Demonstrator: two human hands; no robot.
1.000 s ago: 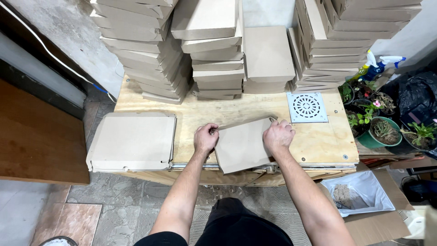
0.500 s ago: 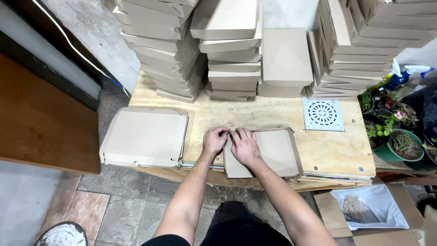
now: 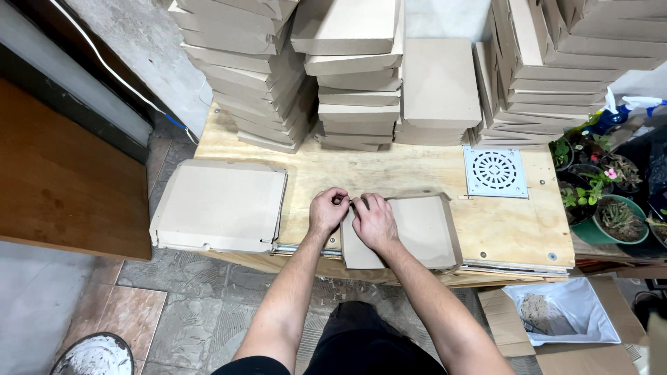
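Both hands at the left edge of a flat cardboard box blank [image 3: 410, 232] lying at the near edge of the plywood tabletop [image 3: 417, 170], its near edge overhanging a little. Left hand [image 3: 328, 210] curled, fingers pinching at the blank's upper left corner, seemingly a small flap. Right hand [image 3: 375, 221] laid on the blank beside it, fingers bent and pressed together on the same corner. Best done, judging by the grip, by holding the panel flat with the right palm while creasing the flap squarely along its score, keeping the far side wall raised. Finished box [image 3: 219, 205] well to the left; stacks of folded boxes [image 3: 354, 76] along the back; a white square drain grate [image 3: 495, 171] to the right. Flap itself hidden under the knuckles; fingertips not visible; potted plants [image 3: 604, 201] cut off at the right edge
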